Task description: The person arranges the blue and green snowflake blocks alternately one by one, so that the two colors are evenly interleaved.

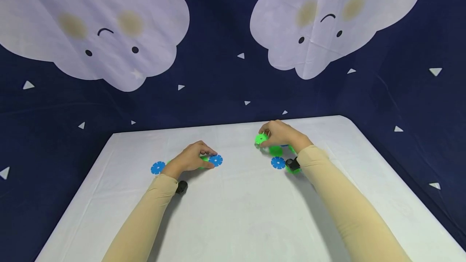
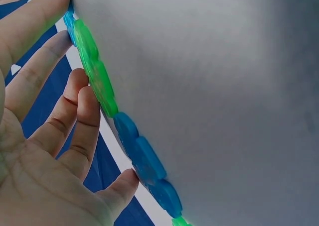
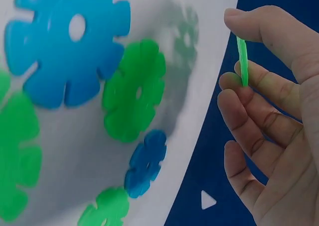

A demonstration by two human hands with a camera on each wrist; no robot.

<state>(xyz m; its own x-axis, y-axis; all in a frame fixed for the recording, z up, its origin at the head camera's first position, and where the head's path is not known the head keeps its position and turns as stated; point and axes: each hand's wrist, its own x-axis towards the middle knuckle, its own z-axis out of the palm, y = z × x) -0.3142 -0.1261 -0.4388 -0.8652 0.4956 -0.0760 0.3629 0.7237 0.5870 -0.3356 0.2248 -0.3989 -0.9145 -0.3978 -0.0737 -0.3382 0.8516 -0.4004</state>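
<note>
My left hand (image 1: 193, 159) lies low on the white table (image 1: 233, 213), fingers fairly straight over a green flower-shaped disc (image 2: 94, 76) and a blue disc (image 1: 215, 160) that lie flat. In the left wrist view my thumb touches a blue disc (image 2: 144, 159) at its edge. My right hand (image 1: 280, 134) is further back and pinches a green disc (image 1: 261, 138) between thumb and forefinger, held on edge just above the table. The right wrist view shows that green disc (image 3: 243, 61) edge-on in my right hand (image 3: 249, 79).
More discs lie flat near my right wrist: a green one (image 1: 275, 150), a blue one (image 1: 278, 162) and a green one (image 1: 291, 169) half hidden. Another blue disc (image 1: 157, 167) lies left of my left wrist. A dark blue cloud-printed cloth (image 1: 233, 92) hangs behind.
</note>
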